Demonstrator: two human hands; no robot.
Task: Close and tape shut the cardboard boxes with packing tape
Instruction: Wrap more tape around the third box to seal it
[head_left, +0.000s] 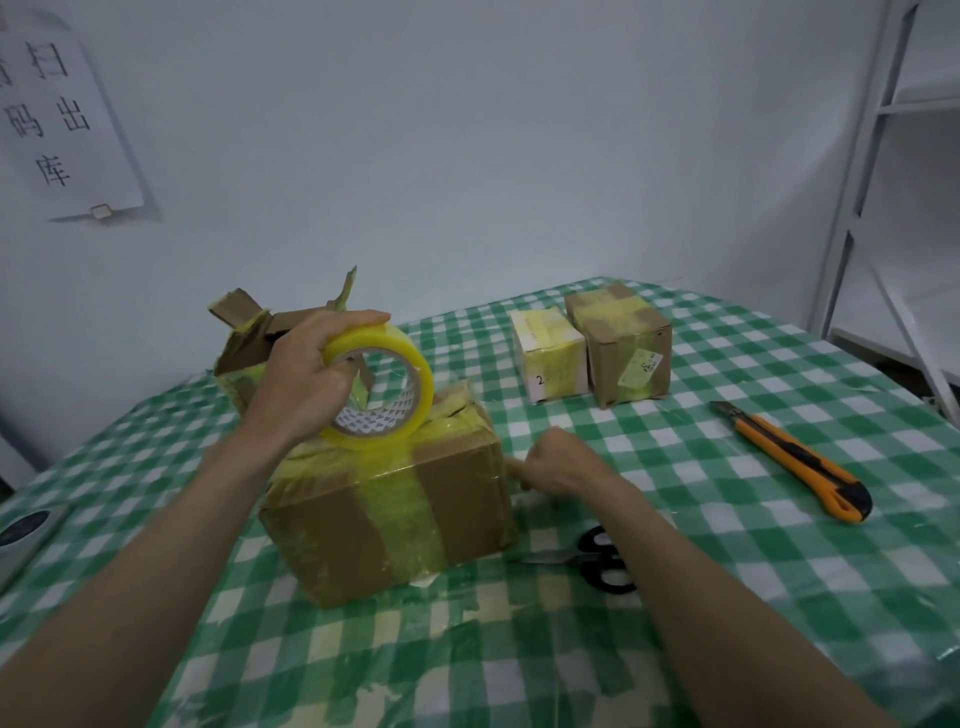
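Note:
A brown cardboard box (332, 525) stands in front of me on the checked table, with bands of yellowish tape over its top and front. My left hand (306, 379) grips a yellow roll of packing tape (410, 400) just above the box's top. At the box's right side my right hand (561, 462) is blurred, fingers curled and touching the upper right edge; a faint clear tape strip seems to run there. Behind the roll stands another brown box (244, 338) with its flaps open.
Black scissors (602, 561) lie under my right forearm. An orange utility knife (795, 457) lies to the right. A white taped box (550, 353) and a brown taped box (623, 348) stand at the back. A white shelf frame (878, 171) rises at far right.

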